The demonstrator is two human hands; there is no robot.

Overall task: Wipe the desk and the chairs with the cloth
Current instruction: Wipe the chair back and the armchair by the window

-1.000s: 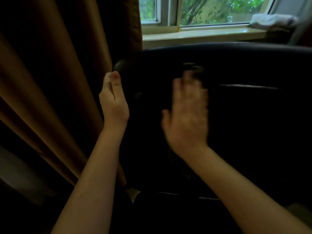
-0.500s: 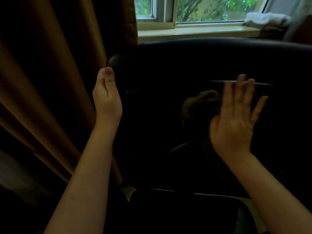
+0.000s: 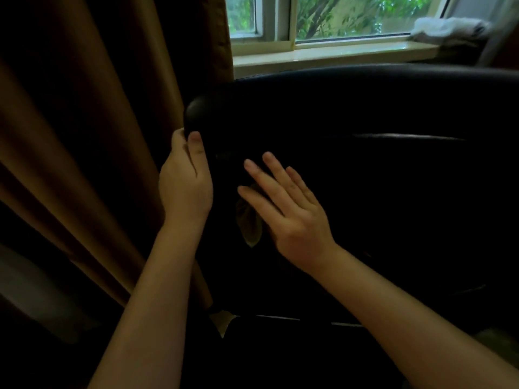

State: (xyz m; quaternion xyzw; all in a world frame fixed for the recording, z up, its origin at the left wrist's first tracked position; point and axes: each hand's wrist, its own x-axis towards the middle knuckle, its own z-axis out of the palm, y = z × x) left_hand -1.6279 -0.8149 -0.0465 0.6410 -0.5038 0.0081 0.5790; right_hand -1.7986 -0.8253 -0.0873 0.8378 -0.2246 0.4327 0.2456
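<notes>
Right hand (image 3: 286,209), 4 fingers straight and slightly spread, presses a dark olive cloth (image 3: 248,220) flat on a black leather chair back (image 3: 365,192), whose left edge the left hand (image 3: 185,181) grips, thumb in front; firm, even, overlapping strokes would suit.

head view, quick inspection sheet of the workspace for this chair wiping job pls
surface: black chair back, dark and glossy; desk not in view
job's things: cloth, dark, held flat against the chair back under the right hand
clutter: white bundle lying on the sill
grippers: left hand grips the chair back's edge, thumb on the front; right hand is flat, with straight fingers pressing the cloth
cables: nothing seen
surroundings: brown curtain beside the chair, window behind it with greenery outside
</notes>
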